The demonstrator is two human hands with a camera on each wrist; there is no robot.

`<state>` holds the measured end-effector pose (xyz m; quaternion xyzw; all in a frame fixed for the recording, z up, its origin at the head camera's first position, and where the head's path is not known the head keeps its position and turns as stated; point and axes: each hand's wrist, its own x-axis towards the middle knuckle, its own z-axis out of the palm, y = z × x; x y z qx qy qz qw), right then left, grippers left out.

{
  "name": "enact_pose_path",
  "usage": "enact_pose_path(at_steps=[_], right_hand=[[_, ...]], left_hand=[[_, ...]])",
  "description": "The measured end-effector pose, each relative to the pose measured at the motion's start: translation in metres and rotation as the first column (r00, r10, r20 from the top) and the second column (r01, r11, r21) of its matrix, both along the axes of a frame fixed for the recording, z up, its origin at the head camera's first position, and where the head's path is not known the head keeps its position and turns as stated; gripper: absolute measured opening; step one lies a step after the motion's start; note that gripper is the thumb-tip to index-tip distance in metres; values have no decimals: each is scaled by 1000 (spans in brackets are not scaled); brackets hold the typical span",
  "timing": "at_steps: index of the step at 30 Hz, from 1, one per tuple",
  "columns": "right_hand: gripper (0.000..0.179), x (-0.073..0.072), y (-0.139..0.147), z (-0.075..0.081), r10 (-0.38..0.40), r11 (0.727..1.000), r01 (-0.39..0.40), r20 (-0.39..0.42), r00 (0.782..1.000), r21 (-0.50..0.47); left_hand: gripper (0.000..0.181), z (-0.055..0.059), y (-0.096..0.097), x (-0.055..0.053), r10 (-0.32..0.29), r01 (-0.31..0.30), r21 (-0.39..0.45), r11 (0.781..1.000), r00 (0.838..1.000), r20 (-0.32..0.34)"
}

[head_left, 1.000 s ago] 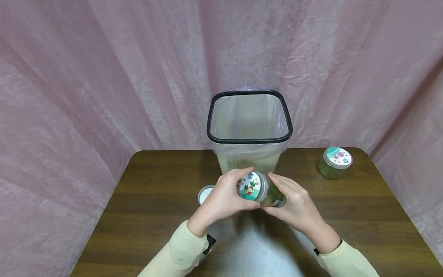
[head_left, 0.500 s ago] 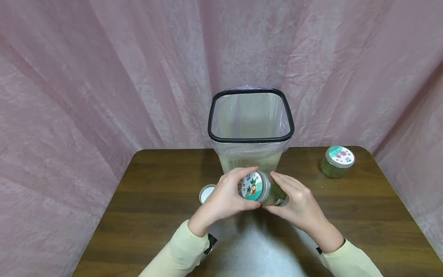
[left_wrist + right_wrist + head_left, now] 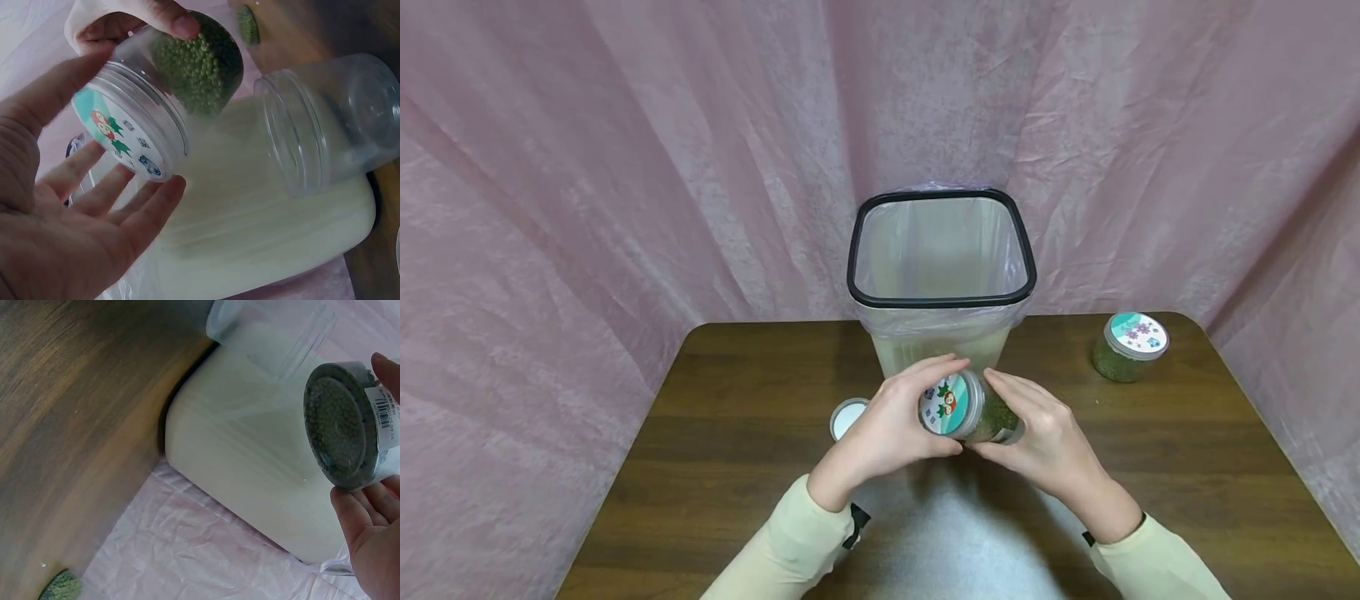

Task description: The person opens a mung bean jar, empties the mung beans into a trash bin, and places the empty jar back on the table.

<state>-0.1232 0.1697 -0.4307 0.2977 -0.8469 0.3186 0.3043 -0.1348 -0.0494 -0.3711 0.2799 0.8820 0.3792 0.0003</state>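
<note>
A clear round jar (image 3: 996,417) of green beans or pellets is held tilted between both hands, in front of the bin. My left hand (image 3: 891,421) grips its lid (image 3: 945,406), white and teal with a red cartoon figure, thumb and fingers spread round the rim. My right hand (image 3: 1045,433) holds the jar's body near the base, where the right wrist view shows a barcode label (image 3: 386,419). Beside it, an open clear jar (image 3: 340,119) stands on the table, mostly hidden in the head view. A white lid (image 3: 847,418) lies partly behind my left hand.
At the table's back edge stands a pale bin (image 3: 940,321) with a black rim and a clear liner. Another filled jar (image 3: 1127,348), its lid on, is at the back right of the wooden table (image 3: 730,433). Pink curtains (image 3: 700,167) hang behind and at the sides.
The printed lid has turned anticlockwise in the head view, its teal part going from the bottom to the upper right. My left fingers have shifted slightly; the right hand keeps its hold.
</note>
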Motion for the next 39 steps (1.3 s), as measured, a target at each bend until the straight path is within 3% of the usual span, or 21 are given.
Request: enact_pose_path(at_steps=[4,7,9,12,16,22,28,34,39], right_hand=[[84,0,-1,0,1,1000,-1,2,1000,4],[86,0,-1,0,-7,1000,7,15,1000,14],[87,0,-1,-1,-9,1000,9,25,1000,16],[86,0,-2,-1,-6,1000,6,20,1000,12],[85,0,-3,-1,-4,1000,4,8,1000,11],[85,0,-2,-2,-25,1000,25,22,999,-2],[88,-1,2,0,-55,998,56,28,998,-38],[91,1,7,1,-107,984,114,56,993,-137],[93,2,13,2,-150,968,168,107,983,-188]], left_hand=[[82,1,1,-1,77,-77,0,997,997,24],[89,2,1,0,138,-138,1,990,987,77],[96,1,0,1,132,-132,-10,991,987,86],[100,1,-2,1,68,-67,-22,998,996,56],[92,0,-3,0,2,-2,-11,1000,1000,9],[86,2,-6,1,78,-78,14,997,997,23],[84,5,-19,1,157,-168,161,973,984,81],[82,5,-46,-1,285,-302,187,935,952,114],[79,3,-73,-3,419,-446,129,886,887,193]])
